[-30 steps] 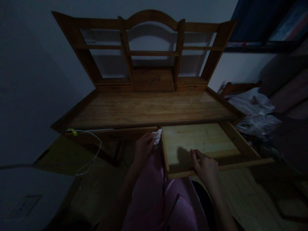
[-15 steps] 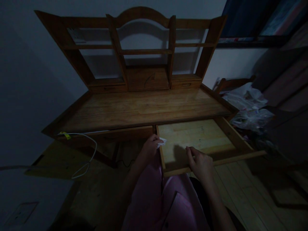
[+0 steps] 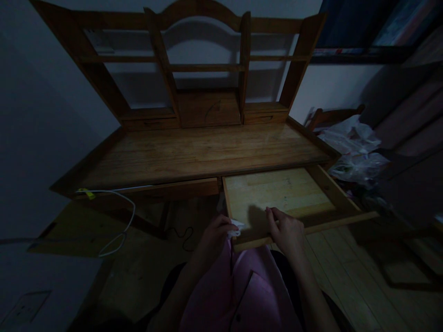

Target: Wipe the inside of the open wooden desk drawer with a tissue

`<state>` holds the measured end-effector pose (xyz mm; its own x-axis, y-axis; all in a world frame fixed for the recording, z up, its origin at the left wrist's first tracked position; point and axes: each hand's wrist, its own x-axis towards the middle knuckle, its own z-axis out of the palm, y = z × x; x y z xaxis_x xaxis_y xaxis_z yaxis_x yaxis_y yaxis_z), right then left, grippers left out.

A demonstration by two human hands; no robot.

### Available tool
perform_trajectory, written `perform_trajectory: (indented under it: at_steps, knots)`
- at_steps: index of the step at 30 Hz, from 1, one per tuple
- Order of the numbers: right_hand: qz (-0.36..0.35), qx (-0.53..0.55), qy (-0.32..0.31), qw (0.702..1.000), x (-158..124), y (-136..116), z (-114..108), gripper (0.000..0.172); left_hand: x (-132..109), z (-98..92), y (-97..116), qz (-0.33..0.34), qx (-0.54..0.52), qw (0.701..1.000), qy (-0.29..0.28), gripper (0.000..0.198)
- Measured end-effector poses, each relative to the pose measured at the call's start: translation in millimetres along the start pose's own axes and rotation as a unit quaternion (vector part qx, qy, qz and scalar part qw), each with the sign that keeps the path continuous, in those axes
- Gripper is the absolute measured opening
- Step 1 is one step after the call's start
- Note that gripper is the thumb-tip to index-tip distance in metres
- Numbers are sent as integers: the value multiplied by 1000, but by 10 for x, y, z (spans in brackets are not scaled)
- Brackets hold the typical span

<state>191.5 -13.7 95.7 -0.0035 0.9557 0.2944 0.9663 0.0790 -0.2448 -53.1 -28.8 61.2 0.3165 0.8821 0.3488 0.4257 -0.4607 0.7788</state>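
A wooden desk (image 3: 194,152) with a shelved hutch stands before me, and its right drawer (image 3: 277,196) is pulled out, showing a bare pale bottom. My left hand (image 3: 214,233) is closed round a small white tissue (image 3: 236,228) at the drawer's front left corner. My right hand (image 3: 285,230) rests on the drawer's front rail (image 3: 328,223), its fingers curled over the edge. A pink garment (image 3: 238,295) covers my lap below both hands.
A white cable with a yellow tag (image 3: 114,216) hangs off the desk's left front edge. Crumpled plastic bags (image 3: 356,152) lie on a chair to the right. The left drawer (image 3: 155,189) is closed. Wooden floorboards (image 3: 346,272) run under the drawer.
My left hand with the tissue has slid along the drawer's left side from its back toward the front corner. The right hand stays on the front rail. The view has tilted down slightly.
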Motion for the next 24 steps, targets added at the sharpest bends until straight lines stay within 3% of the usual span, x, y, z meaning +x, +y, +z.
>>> perform_trajectory:
  at_steps: [5, 10, 12, 14, 17, 21, 24]
  knots:
    - [2, 2, -5, 1000, -1, 3, 0, 38, -145, 4, -16, -37, -89, 995, -9, 28]
    - [7, 1, -2, 1000, 3, -3, -5, 37, -363, 94, -265, -86, -234, 968, 13, 14]
    - [7, -1, -7, 1000, 3, -6, -10, 37, -434, 130, -416, -142, -266, 952, 49, 15]
    - [4, -2, -8, 1000, 2, -8, -13, 37, -445, 128, -559, -213, -289, 923, 134, 20]
    - [1, -3, -9, 1000, 1, -6, -8, 37, -279, 31, -687, -260, -280, 890, 251, 31]
    - [-6, -1, -5, 1000, 0, 15, 22, 39, 222, -137, -688, -166, -131, 943, 259, 27]
    - [-3, -2, 12, 1000, -1, 35, 52, 39, 595, -151, -688, -78, -18, 958, 275, 17]
